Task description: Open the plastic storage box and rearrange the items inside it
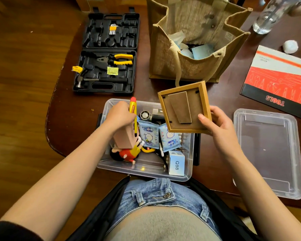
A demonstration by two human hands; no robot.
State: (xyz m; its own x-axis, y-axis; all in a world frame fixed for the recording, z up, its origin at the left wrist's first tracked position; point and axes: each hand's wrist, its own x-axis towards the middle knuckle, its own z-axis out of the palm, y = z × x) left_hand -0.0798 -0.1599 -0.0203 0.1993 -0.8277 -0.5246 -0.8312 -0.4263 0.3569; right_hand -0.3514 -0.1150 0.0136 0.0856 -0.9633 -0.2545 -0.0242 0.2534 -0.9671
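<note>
The clear plastic storage box (pixel 147 168) stands open at the table's near edge, its lid (pixel 268 153) lying flat to the right. My left hand (pixel 120 115) is over the box's left half and grips a yellow tube with a red cap (pixel 133 110) together with a small brown box (pixel 124 138). My right hand (pixel 215 124) holds a wooden picture frame (pixel 182 106), back side up, above the box's right half. Inside lie two blue wet-wipe packs (pixel 149 134), a cartoon doll (pixel 127 153), a white Q88 carton (pixel 176 165) and a small fan (pixel 145 115).
An open black tool case (pixel 108 53) lies at the far left of the table. A jute bag (pixel 195 40) holding blue items stands behind the box. A red and black "TOOLS" sleeve (pixel 278 80), a white ball (pixel 290 46) and a clear bottle (pixel 268 16) occupy the far right.
</note>
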